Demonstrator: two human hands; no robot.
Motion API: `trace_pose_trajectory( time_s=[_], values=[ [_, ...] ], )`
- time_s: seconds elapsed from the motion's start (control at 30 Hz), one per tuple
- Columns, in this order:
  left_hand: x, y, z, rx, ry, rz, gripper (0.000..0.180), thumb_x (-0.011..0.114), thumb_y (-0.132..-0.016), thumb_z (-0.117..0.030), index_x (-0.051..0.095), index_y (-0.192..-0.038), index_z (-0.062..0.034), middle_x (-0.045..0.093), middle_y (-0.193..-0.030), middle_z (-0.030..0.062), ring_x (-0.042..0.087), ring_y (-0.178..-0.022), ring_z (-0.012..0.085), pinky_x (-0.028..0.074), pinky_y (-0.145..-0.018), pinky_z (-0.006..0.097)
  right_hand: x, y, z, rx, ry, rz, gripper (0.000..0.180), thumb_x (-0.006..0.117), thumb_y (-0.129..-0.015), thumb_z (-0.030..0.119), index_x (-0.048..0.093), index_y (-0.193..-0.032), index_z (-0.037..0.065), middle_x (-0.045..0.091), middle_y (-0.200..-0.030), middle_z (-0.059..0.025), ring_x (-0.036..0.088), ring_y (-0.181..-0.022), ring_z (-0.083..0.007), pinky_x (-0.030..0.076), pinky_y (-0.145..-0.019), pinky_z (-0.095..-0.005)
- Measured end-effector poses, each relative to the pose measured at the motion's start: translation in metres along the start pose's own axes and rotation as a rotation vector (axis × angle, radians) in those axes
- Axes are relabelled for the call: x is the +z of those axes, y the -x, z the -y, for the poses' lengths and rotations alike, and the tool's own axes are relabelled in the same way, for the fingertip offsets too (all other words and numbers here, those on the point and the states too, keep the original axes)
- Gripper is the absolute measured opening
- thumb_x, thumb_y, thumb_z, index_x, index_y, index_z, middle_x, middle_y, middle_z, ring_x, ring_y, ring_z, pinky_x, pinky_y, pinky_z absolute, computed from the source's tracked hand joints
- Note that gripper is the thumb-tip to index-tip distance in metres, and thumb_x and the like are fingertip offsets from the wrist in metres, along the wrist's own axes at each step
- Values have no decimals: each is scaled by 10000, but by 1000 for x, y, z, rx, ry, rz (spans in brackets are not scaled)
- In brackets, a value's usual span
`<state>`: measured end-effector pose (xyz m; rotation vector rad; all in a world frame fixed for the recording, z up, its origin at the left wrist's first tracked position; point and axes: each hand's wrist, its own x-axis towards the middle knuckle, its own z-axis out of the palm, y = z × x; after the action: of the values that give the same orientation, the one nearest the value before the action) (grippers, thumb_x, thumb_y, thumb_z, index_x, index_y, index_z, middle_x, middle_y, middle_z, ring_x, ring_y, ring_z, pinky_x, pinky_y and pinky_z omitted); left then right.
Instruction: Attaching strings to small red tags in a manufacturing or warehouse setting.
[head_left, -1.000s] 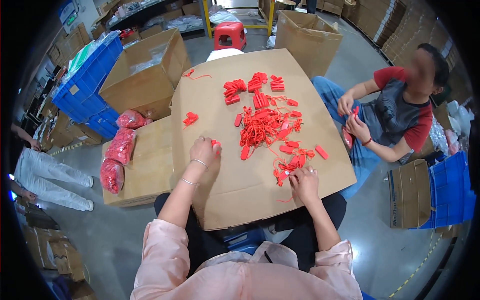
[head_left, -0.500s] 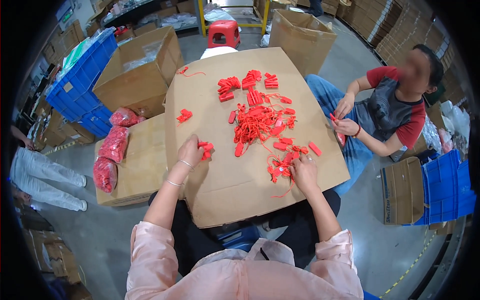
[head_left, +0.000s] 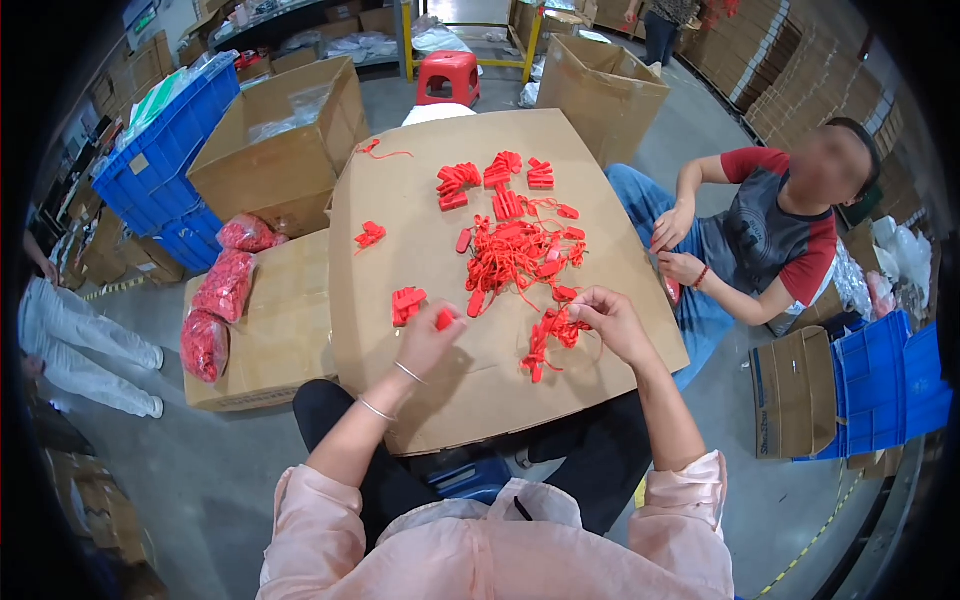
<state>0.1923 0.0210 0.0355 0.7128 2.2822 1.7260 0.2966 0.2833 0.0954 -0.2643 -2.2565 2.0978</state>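
A sheet of brown cardboard serves as the worktop (head_left: 480, 400), lying across the person's lap. The left hand (head_left: 428, 340) rests on it with fingers curled around a small red plastic piece (head_left: 443, 320), pinched at the fingertips. Just at ten o'clock from that hand lies a small stack of red pieces (head_left: 406, 302), near but not touching it. The right hand (head_left: 612, 322) is closed on a few strands at the near edge of the loose red heap (head_left: 520, 255); a cluster of red tags (head_left: 548, 335) trails from its fingers toward seven o'clock (whether they are tied together I cannot tell). The heap fills the middle of the cardboard, at twelve o'clock from both hands. Beyond it, toward the far edge, three neat bundles (head_left: 500, 172) sit in a row, and one more small bundle (head_left: 369, 236) lies apart at ten o'clock from the heap.

At three o'clock a second person (head_left: 770, 240) sits beside the cardboard, both hands together at the lap. At nine o'clock, red-filled bags (head_left: 225, 290) lie on a closed carton (head_left: 270, 340), with a blue crate (head_left: 165, 150) farther off at eleven o'clock.
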Motion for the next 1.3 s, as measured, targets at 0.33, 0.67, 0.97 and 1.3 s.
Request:
trace_pose_trajectory(
  time_s=[0.33,0.67,0.97,1.3],
  values=[
    [65,26,-31,140,-11,71,194,608,-795,-162,616,-933,-26,610,-767,140,594,-709,284,476,-662,324,53,-4,-26,47,-35,3,67,556,-844,68,569,-842,2,621,-761,-46,576,-663,-82,468,-591,-216],
    [20,39,-22,-83,132,28,176,578,-851,-171,611,-865,1,568,-628,-2,494,-596,39,422,-564,207,23,-7,-49,81,-346,-389,111,450,-908,146,497,-879,50,573,-698,-30,526,-564,-73,384,-454,-186],
    [-28,53,-20,-226,180,67,140,554,-863,-138,608,-887,-12,570,-654,-18,453,-561,20,355,-509,177,-19,-10,-36,-219,-291,-459,115,451,-912,153,480,-870,50,644,-850,-116,494,-494,-52,354,-421,-162],
    [-48,58,-13,-273,248,39,139,539,-879,-150,599,-931,-35,565,-679,-34,366,-478,5,295,-430,164,-76,-8,-89,-106,-39,-620,99,462,-902,125,485,-904,29,610,-817,-61,527,-572,-71,444,-501,-205]
  ],
)
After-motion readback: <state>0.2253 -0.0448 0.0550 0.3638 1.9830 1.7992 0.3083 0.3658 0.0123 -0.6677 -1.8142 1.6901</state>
